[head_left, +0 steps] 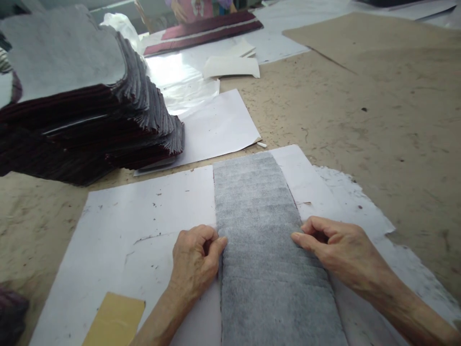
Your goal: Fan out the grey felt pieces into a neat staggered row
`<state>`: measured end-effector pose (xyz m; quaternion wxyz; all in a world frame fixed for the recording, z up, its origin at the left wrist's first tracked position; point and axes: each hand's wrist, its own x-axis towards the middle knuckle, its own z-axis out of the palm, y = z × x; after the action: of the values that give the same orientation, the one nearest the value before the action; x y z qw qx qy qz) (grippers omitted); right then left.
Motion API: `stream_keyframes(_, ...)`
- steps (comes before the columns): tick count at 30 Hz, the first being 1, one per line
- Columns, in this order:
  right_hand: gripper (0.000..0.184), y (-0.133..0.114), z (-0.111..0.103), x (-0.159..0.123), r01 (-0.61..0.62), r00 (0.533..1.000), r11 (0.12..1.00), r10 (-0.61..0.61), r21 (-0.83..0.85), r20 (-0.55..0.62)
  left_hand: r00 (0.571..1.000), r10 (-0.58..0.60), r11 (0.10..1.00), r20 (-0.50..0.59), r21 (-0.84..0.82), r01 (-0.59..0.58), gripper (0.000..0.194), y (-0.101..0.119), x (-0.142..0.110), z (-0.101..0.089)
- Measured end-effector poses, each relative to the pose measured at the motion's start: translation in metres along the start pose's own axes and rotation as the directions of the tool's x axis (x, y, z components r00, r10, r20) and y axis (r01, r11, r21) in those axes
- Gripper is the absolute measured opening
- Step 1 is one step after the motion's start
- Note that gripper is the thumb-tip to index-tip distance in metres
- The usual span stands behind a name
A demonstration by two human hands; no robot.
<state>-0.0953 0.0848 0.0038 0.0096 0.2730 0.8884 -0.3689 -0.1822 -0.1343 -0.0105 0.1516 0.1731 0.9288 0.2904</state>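
A long strip of grey fabric (257,206) with faint crosswise ridges lies before me on white paper (154,221), running off the bottom of the view. My left hand (198,264) pinches its left edge between thumb and fingers. Opposite, at about the same height, my right hand (334,245) pinches the right edge. Both thumbs rest on the strip's upper face; the fingertips beneath are partly hidden.
A tall stack of dark red and grey fabric pieces (90,105) stands at the left. A yellow card (115,319) lies at lower left. Brown paper (378,41) and white papers (230,67) are farther back. Behind maroon strips (216,33) is another person's hand (178,10).
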Motion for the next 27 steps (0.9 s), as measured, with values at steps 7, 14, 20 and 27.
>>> stream_keyframes(7,0.028,0.000,-0.001,-0.001,-0.002,1.000,1.000,0.001,-0.024,-0.005,0.999,-0.052,0.999,0.009,0.013,0.052,0.027,0.002,0.001,-0.001)
stream_keyframes(14,0.017,0.004,0.007,-0.008,0.047,0.988,0.977,-0.077,-0.208,-0.137,0.999,-0.018,0.992,-0.051,0.124,0.024,0.026,-0.002,-0.002,0.006)
stream_keyframes(20,0.012,0.007,0.003,-0.021,0.196,0.887,0.923,-0.311,-0.332,-0.341,0.918,0.160,0.986,-0.364,0.099,-0.133,0.018,-0.004,-0.014,0.006)
stream_keyframes(27,0.013,0.006,-0.010,-0.032,0.461,0.840,0.847,-0.513,-0.265,-0.177,0.857,0.462,0.886,-0.228,0.157,-0.436,0.029,0.001,-0.026,0.005)
